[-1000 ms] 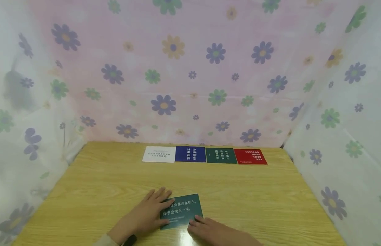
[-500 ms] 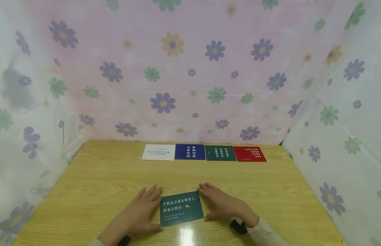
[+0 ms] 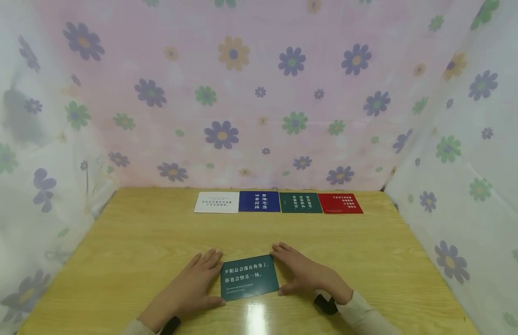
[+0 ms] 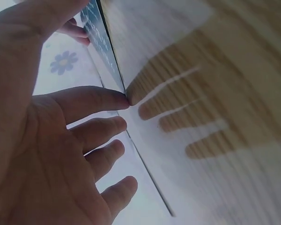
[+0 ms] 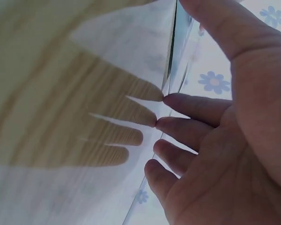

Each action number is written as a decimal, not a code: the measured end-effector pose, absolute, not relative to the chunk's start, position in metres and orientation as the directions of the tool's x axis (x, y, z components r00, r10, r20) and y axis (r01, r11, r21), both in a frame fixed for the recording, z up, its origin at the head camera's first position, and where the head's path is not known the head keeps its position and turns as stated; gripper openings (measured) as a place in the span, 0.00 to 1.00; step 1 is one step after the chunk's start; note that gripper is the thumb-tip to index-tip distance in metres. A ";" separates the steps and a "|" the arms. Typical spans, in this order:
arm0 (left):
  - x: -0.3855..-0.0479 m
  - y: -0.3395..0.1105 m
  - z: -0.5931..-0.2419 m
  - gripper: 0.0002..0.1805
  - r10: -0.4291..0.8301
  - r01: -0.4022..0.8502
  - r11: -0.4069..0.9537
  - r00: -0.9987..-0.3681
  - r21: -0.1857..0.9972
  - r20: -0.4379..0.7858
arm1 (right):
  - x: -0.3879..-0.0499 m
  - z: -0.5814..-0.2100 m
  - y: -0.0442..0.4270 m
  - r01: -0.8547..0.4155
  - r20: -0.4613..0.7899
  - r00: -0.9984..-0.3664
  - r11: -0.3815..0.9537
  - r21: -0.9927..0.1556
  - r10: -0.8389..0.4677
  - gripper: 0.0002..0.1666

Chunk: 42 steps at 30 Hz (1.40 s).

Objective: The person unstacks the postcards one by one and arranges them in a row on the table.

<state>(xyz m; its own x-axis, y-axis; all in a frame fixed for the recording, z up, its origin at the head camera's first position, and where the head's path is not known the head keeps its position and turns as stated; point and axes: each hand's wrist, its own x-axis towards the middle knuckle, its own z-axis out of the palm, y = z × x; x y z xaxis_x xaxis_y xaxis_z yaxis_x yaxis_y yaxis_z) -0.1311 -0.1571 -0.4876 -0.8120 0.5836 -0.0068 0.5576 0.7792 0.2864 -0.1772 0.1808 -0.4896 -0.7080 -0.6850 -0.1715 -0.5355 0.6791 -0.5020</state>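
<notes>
A dark green card (image 3: 249, 278) with white printed lettering lies flat on the table, slightly tilted, in the head view. Along its left side is my left hand (image 3: 189, 288), fingers extended near the upper left corner and thumb at the lower left one. My right hand (image 3: 305, 274) frames the opposite side, fingertips at the upper right corner and thumb by the lower right. In the left wrist view, the index fingertip (image 4: 124, 100) meets the table beside the green card (image 4: 100, 44). The right wrist view has the card (image 5: 180, 35) edge-on, close to my thumb.
Toward the back of the wood-grain table (image 3: 158, 232) lies a row of cards: white (image 3: 216, 203), blue (image 3: 259, 201), green (image 3: 301, 203) and red (image 3: 340, 204). A flowered cloth (image 3: 242, 102) encloses the back and both sides.
My left hand has come off the card's face to its left edge. My right hand has moved from the lower right corner up along the right side, uncovering all the lettering.
</notes>
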 end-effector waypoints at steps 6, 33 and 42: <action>-0.128 -0.158 -0.484 0.51 0.588 0.558 0.776 -0.809 0.294 -0.016 | -0.172 -0.488 0.178 -0.543 -0.150 -0.722 0.687 -0.482 -0.676 0.58; -0.128 -0.163 -0.483 0.61 0.594 0.544 0.742 -0.804 0.393 -0.010 | -0.156 -0.475 0.179 -0.644 0.026 -0.739 0.695 -0.321 -0.673 0.62; -0.132 -0.163 -0.487 0.62 0.578 0.568 0.742 -0.811 0.355 0.089 | -0.158 -0.474 0.179 -0.628 0.081 -0.763 0.705 -0.331 -0.642 0.62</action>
